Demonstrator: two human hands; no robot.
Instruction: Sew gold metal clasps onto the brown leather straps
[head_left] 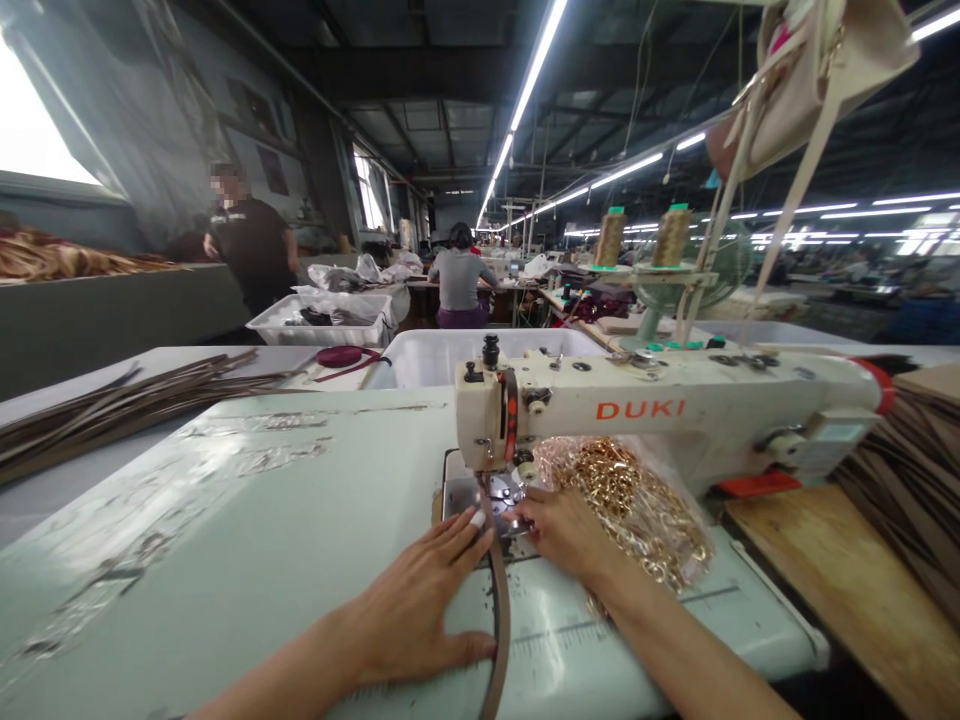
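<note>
The left hand lies spread, unclenched, against a brown strip at near centre; slightly farther right, the right hand curls beside the strip, its hold unclear; feeding the sewing machine beyond seems the step, next likely needing steady guiding

Pale green sewing table, shiny patches toward eight o'clock, ruler marks toward five. On it, clock face centred on view: white sewing machine just past three; clear bag of gold-coloured metal pieces at four; narrow brown strip at six.
</note>
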